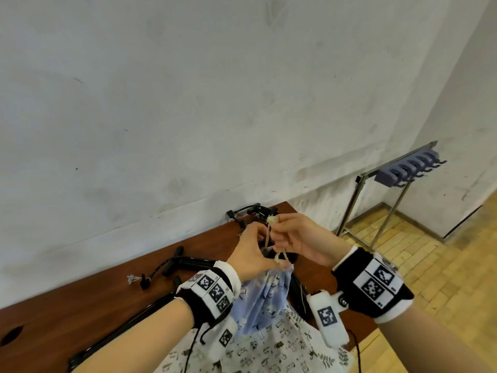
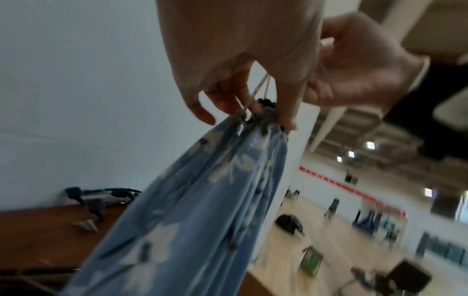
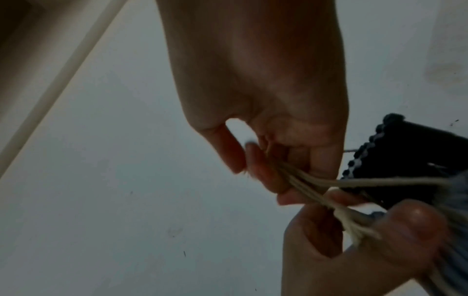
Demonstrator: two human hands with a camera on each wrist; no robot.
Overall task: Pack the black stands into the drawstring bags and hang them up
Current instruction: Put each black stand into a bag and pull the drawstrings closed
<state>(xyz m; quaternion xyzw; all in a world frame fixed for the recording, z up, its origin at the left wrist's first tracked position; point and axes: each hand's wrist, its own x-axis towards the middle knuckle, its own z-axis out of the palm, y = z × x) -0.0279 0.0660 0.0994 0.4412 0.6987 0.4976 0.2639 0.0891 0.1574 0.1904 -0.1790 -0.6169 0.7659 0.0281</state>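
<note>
A blue patterned drawstring bag (image 1: 265, 300) hangs above the brown table (image 1: 70, 305), its mouth gathered tight. My left hand (image 1: 252, 251) pinches the gathered neck of the bag (image 2: 215, 190), where a black stand tip (image 2: 266, 103) pokes out. My right hand (image 1: 293, 238) pinches the beige drawstrings (image 1: 269, 235) just above and holds them taut; the cords (image 3: 316, 192) run between its fingers. More black stands (image 1: 185, 261) lie on the table behind and to the left.
A white patterned bag (image 1: 269, 348) lies on the table's near edge beneath the blue one. A metal rack with a row of purple hooks (image 1: 408, 168) stands at the right by the wall, on the wooden floor (image 1: 443, 265).
</note>
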